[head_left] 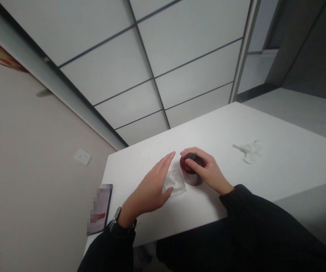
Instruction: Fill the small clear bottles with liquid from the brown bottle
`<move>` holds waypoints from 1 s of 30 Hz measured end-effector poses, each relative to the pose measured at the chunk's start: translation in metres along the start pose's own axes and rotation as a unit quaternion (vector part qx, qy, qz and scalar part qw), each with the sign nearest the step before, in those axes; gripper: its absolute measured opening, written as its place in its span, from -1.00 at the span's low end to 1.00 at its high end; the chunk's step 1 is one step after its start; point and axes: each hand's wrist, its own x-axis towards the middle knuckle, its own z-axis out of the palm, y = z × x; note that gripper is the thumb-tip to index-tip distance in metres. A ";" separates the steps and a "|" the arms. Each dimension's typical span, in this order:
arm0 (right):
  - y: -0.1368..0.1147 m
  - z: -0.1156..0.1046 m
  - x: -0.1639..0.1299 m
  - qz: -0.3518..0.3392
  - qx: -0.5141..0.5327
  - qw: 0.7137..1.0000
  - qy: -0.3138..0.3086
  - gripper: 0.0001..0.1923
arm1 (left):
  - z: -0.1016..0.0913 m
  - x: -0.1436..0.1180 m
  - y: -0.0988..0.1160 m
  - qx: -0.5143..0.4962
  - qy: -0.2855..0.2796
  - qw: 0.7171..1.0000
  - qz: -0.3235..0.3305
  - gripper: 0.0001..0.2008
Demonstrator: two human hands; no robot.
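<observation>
In the head view, a white table (265, 124) is seen from above, tilted in the picture, with a tiled floor beyond its far edge and a pale wall along its left edge. A small red jar (186, 166) with a dark cap is stood near the middle of the table, a little toward the near edge. The jar is gripped by the right hand (205, 170), whose fingers are curled over the cap and down its right side. Just left of the jar, touching or almost touching it, a clear plastic lid (174, 183) is laid flat on the table. The left hand (151, 187) is held open and flat, fingers straight and together, with its palm over the left part of the clear lid; whether the lid is pressed cannot be told. A watch (114, 221) is worn on the left wrist, and both arms are covered by dark sleeves. A crumpled piece of clear wrapping (248, 150) is left well apart toward the right edge. A phone (100, 208) is laid at the near left corner.
</observation>
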 end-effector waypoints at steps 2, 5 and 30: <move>-0.001 0.000 0.000 0.003 -0.003 1.000 -0.001 -0.84 | 0.002 0.001 0.000 0.037 0.043 0.998 -0.035 -0.02; -0.002 0.000 0.000 0.005 -0.005 1.000 0.001 -0.81 | 0.004 0.004 0.000 0.077 0.066 0.990 -0.098 -0.09; -0.001 0.001 0.000 0.005 0.006 1.000 0.001 -0.83 | 0.007 0.001 -0.002 0.018 0.020 1.000 0.010 -0.06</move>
